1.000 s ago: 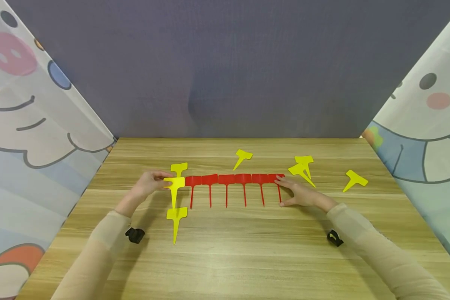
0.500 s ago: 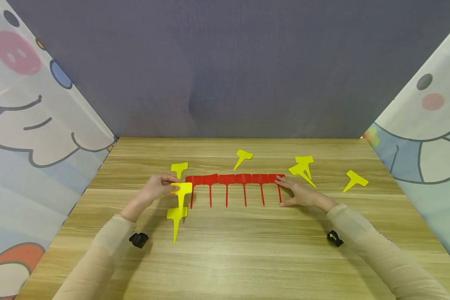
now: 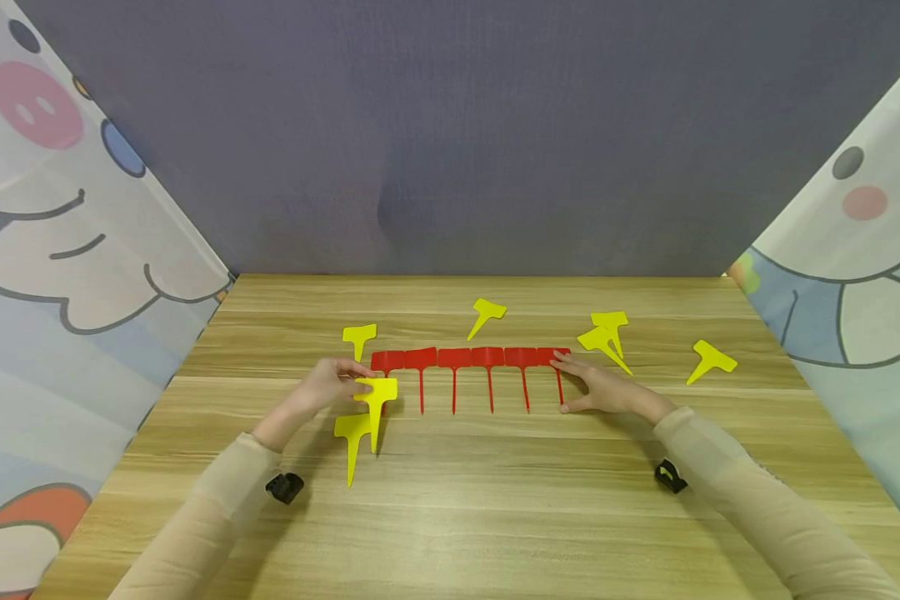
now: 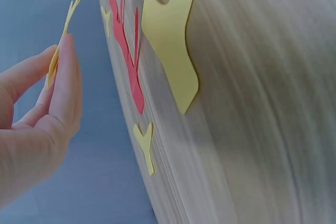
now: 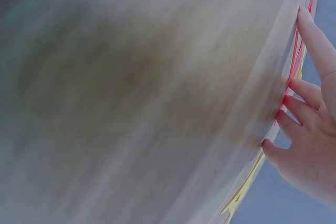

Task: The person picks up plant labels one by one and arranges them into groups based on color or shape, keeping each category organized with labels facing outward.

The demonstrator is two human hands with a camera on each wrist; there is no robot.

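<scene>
In the head view my left hand [image 3: 322, 392] pinches a yellow T-shaped plant label [image 3: 375, 392] by its wide end, its point hanging down over the table. Just left of that point lies another yellow plant label [image 3: 352, 427]. Red T-shaped plant labels [image 3: 454, 358] form a row with their heads side by side and stems toward me. My right hand [image 3: 603, 387] rests at the right end of this row, its fingers spread and touching the last red label [image 3: 546, 357]. The held label partly covers the stem of the leftmost red one.
More yellow labels lie about: one [image 3: 358, 334] behind the row's left end, one [image 3: 486, 313] behind its middle, an overlapping pair [image 3: 609, 320] and a single one [image 3: 708, 358] at the right. A grey panel [image 3: 450, 150] stands behind the wooden table [image 3: 480, 517].
My left hand has moved right and toward me with the held yellow label, from over the row's left end to in front of it. The right hand has stayed put.
</scene>
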